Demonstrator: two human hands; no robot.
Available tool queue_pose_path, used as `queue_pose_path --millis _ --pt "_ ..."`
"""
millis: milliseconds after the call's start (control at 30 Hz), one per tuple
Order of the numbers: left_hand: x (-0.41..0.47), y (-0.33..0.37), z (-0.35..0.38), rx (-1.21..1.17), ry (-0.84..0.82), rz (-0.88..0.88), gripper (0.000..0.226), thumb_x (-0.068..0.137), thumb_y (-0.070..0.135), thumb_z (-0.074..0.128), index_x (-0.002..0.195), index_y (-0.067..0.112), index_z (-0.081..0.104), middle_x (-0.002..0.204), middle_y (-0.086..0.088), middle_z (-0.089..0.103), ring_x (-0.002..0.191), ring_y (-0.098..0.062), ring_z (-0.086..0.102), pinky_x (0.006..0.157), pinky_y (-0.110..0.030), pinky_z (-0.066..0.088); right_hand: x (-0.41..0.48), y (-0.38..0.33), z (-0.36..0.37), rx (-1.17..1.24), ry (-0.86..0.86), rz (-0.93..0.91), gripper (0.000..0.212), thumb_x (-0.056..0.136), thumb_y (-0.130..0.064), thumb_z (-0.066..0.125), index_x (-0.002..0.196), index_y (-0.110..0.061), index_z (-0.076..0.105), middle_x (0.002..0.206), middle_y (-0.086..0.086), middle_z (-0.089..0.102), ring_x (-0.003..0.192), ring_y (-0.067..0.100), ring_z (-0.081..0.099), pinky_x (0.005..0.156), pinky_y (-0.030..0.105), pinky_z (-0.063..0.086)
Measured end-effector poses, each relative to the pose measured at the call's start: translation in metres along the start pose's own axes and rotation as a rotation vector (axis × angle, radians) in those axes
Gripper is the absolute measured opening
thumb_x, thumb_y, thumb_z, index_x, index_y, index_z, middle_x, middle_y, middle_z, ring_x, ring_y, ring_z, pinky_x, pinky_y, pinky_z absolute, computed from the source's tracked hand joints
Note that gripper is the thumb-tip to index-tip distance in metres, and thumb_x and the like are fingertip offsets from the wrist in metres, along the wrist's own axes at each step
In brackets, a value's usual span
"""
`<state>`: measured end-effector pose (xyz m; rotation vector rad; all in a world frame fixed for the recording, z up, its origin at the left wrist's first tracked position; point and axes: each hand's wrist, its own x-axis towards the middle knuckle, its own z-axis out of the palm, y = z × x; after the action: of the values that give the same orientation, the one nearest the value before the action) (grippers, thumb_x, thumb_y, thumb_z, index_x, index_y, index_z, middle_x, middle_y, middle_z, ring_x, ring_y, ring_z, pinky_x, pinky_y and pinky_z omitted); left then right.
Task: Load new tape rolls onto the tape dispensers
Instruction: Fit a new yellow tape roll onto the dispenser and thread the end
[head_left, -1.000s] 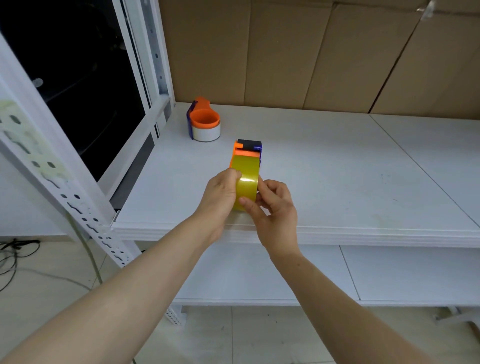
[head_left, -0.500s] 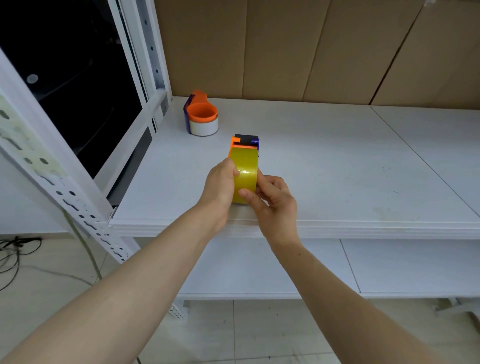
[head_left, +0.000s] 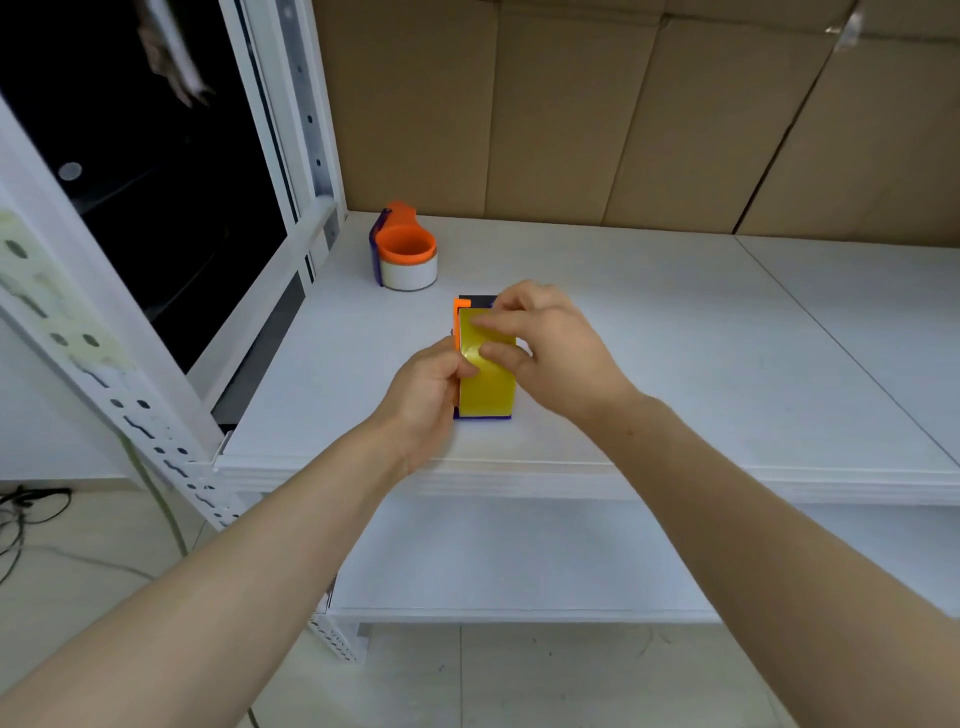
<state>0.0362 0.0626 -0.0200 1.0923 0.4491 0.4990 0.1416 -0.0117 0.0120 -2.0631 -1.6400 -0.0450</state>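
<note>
An orange and purple tape dispenser (head_left: 461, 312) carrying a yellow tape roll (head_left: 487, 395) stands near the front of the white shelf (head_left: 675, 374). My left hand (head_left: 423, 395) grips its left side, thumb on the roll. Reaching over from the right, my right hand (head_left: 556, 348) has its fingertips curled onto the top of the yellow tape, near the dispenser's front end. A second orange and purple dispenser (head_left: 400, 244) with a white tape roll (head_left: 408, 273) lies on its side at the back left of the shelf, untouched.
Cardboard sheets (head_left: 623, 114) line the wall behind the shelf. A white perforated rack upright (head_left: 130, 405) and a window frame (head_left: 291, 156) stand on the left. A lower shelf (head_left: 519, 561) sits beneath, and cables (head_left: 26, 509) lie on the floor at the left.
My right hand has moved from the near end of the roll up over its top toward the dispenser's front. The dispenser now sits lower, close to the shelf surface.
</note>
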Motion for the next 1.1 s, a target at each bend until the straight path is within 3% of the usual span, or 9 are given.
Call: queue_pose_path --millis 67,200,333,467,600,700,767,900,1100 --pt "0.001 0.0 -0.001 0.023 -0.031 0.0 0.029 0.073 0.0 0.042 0.093 0.012 0.058 0.084 -0.006 0.063 0.075 -0.016 0.061 0.064 -0.021 0.052 0.007 -0.004 -0.01 -0.102 -0.071 -0.047 0.028 0.091 -0.021 0.055 0.116 -0.013 0.066 0.121 0.008 0.055 0.115 0.025 0.046 0.085 0.026 0.035" --pt "0.003 -0.004 -0.004 0.167 -0.02 0.025 0.039 0.054 -0.001 0.052 0.089 0.013 0.058 0.082 -0.005 0.061 0.077 -0.015 0.06 0.059 -0.013 0.051 0.012 -0.01 -0.017 -0.307 -0.095 -0.116 0.025 0.093 -0.022 0.049 0.11 -0.015 0.066 0.116 0.004 0.057 0.113 0.021 0.049 0.073 0.03 0.041" --pt "0.001 -0.01 -0.008 0.248 -0.02 0.083 0.041 0.066 -0.005 0.067 0.102 0.01 0.059 0.092 -0.005 0.066 0.081 -0.01 0.064 0.067 -0.012 0.051 0.008 -0.007 -0.01 -0.467 -0.073 -0.315 0.012 0.071 -0.004 0.07 0.08 -0.007 0.063 0.081 0.011 0.062 0.073 0.029 0.061 0.045 0.024 0.025" --pt "0.002 -0.014 -0.008 0.3 -0.018 0.119 0.038 0.086 0.001 0.06 0.123 0.003 0.054 0.112 -0.011 0.066 0.098 -0.016 0.063 0.083 -0.017 0.052 0.008 -0.006 -0.019 -0.496 -0.105 -0.311 0.015 0.084 -0.005 0.056 0.098 -0.003 0.058 0.097 0.016 0.059 0.086 0.034 0.058 0.055 0.034 0.037" --pt "0.001 -0.014 -0.002 0.328 0.105 0.151 0.031 0.091 0.024 0.055 0.108 -0.001 0.061 0.093 -0.008 0.068 0.077 -0.009 0.063 0.069 -0.013 0.05 0.012 -0.007 -0.033 -0.341 -0.138 -0.153 0.023 0.097 -0.02 0.039 0.114 -0.01 0.05 0.114 0.01 0.058 0.1 0.033 0.057 0.076 0.036 0.044" --pt "0.0 -0.012 -0.001 0.316 0.153 0.107 0.038 0.089 0.032 0.057 0.095 -0.006 0.063 0.078 -0.007 0.066 0.066 -0.011 0.06 0.065 -0.019 0.047 0.016 -0.007 -0.035 -0.237 -0.101 -0.051 0.019 0.095 -0.017 0.04 0.108 -0.012 0.052 0.108 0.011 0.062 0.097 0.033 0.057 0.078 0.039 0.048" --pt "-0.002 -0.01 -0.003 0.259 0.098 0.058 0.017 0.082 0.018 0.067 0.09 0.003 0.067 0.076 -0.003 0.069 0.067 -0.011 0.063 0.067 -0.021 0.05 0.018 -0.006 -0.036 -0.189 -0.086 0.011 0.018 0.094 -0.015 0.042 0.107 -0.011 0.053 0.107 0.01 0.063 0.098 0.032 0.056 0.077 0.037 0.046" --pt "-0.005 -0.012 -0.01 0.24 0.076 0.097 0.014 0.082 0.012 0.066 0.094 0.007 0.066 0.086 -0.011 0.068 0.076 -0.017 0.064 0.072 -0.024 0.052 0.018 -0.005 -0.031 -0.165 -0.049 0.028 0.019 0.095 -0.019 0.04 0.108 -0.012 0.052 0.109 0.009 0.061 0.099 0.031 0.055 0.074 0.035 0.043" --pt "-0.008 -0.007 -0.007 0.304 0.161 0.209 0.017 0.085 0.018 0.064 0.073 0.006 0.061 0.055 0.005 0.063 0.048 -0.004 0.058 0.051 -0.017 0.047 0.021 -0.009 -0.03 -0.097 0.045 0.031 0.016 0.094 -0.016 0.042 0.105 -0.011 0.053 0.103 0.009 0.063 0.093 0.03 0.055 0.072 0.033 0.04"
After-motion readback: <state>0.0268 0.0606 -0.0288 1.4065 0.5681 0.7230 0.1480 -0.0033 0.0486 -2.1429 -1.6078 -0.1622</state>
